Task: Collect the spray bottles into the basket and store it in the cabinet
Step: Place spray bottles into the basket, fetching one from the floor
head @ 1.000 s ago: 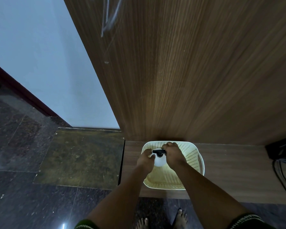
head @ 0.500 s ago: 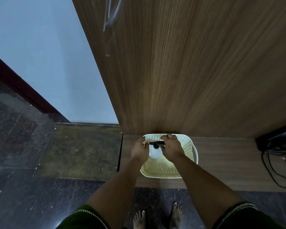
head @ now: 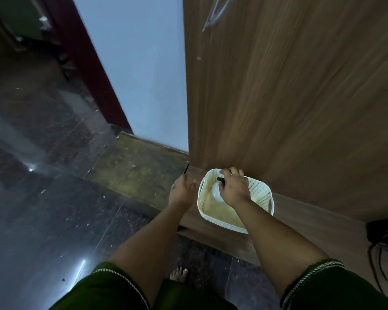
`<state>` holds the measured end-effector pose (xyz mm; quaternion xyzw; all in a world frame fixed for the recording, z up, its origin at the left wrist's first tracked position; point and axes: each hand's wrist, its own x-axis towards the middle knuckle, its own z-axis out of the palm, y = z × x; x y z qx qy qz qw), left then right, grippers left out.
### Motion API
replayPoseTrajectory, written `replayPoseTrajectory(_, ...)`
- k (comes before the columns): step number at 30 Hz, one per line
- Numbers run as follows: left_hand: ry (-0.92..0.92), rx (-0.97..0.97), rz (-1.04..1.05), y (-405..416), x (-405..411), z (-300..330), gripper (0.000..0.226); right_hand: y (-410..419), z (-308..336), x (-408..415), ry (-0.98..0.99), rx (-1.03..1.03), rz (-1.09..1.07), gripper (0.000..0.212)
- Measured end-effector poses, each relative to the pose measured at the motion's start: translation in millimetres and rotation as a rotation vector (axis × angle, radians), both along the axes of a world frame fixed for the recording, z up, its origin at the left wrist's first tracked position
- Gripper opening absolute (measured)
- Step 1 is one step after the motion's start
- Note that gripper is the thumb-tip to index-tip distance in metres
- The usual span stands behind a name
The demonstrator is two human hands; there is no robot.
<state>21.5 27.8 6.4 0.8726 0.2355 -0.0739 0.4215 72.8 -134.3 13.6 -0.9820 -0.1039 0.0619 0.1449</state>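
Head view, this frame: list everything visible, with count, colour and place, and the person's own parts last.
basket: one, cream, on the wooden ledge against the cabinet.
spray bottle: one, white with black nozzle, inside the basket.
cabinet: one, brown wood grain, upper right.
wooden ledge: one, brown, at the cabinet's foot.
wall: pale blue, left of the cabinet.
floor: dark polished stone, left.
cables: black, far right.
left hand: loosely curled, holding nothing, left of the basket.
right hand: over the basket, on the bottle.
foot: one, bare, bottom centre.
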Motion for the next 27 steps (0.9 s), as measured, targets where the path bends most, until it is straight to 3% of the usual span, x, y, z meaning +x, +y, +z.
replayPoseTrajectory(4,0.015,0.024,0.156,10.4,-48.0,1.0,0.055,8.3,8.3,-21.8,-0.004,-0.019,0.142,0.040)
replayPoseTrajectory(8,0.121,0.146,0.092,25.9,-103.6,-3.3,0.058,27.7,5.5,-39.0,-0.021,-0.090,0.301,0.038)
replayPoseTrajectory(11,0.180,0.152,0.155,40.2,-160.4,-9.1,0.061,56.5,-1.1,-62.0,-0.013,-0.108,0.417,0.037)
replayPoseTrajectory(20,0.339,0.030,0.724,114.5,-352.2,-40.6,0.061,183.3,-29.6,-184.0,0.113,-0.037,0.800,0.037)
replayPoseTrajectory(27,0.411,-0.161,1.169,133.9,-470.1,-97.1,0.065,247.9,-91.4,-281.8,0.304,-0.114,0.969,0.037)
